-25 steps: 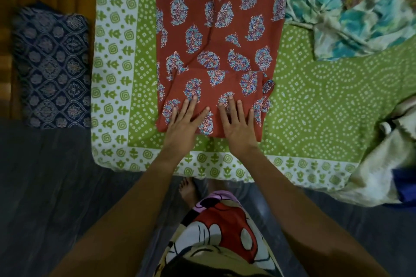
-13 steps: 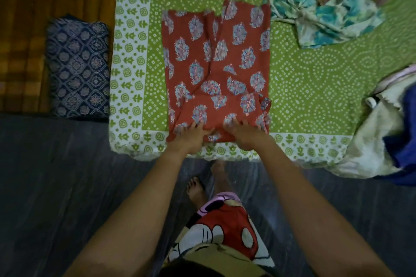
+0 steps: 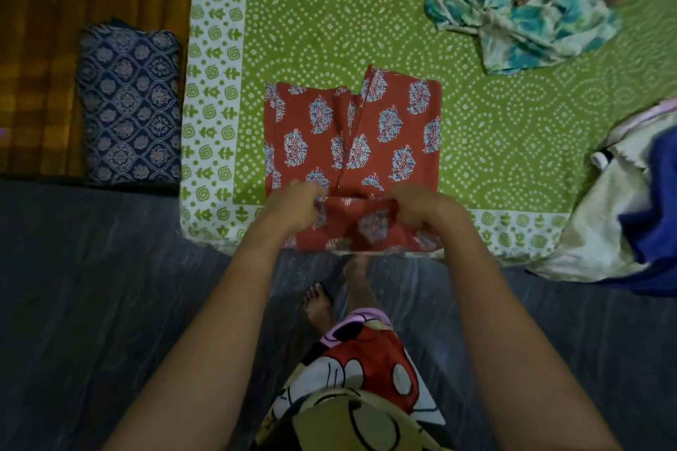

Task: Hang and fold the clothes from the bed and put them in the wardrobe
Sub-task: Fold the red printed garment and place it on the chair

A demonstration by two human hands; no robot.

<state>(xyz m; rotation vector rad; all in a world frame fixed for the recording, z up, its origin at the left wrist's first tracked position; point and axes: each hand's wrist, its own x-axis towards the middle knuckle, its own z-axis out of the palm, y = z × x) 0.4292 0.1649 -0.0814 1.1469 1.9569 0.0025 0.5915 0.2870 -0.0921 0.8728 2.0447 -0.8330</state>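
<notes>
A red garment with blue leaf prints [image 3: 351,135] lies partly folded on the green bedsheet [image 3: 329,18], close to the bed's near edge. My left hand [image 3: 293,205] and my right hand [image 3: 421,207] both grip the folded near end of this garment, fingers curled into the cloth, and lift it off the sheet. A crumpled teal-and-white floral garment [image 3: 520,18] lies at the back right of the bed. A cream and blue heap of clothes [image 3: 630,201] hangs over the bed's right edge.
A folded dark blue patterned cloth [image 3: 128,106] rests on an orange mat [image 3: 33,84] left of the bed. Dark floor [image 3: 91,304] runs along the bed's near side, where my bare feet [image 3: 318,304] stand.
My hands went from lying flat on the red garment's fold to gripping it at the near edge. The garment now reaches less far up the bed. The view has pulled back.
</notes>
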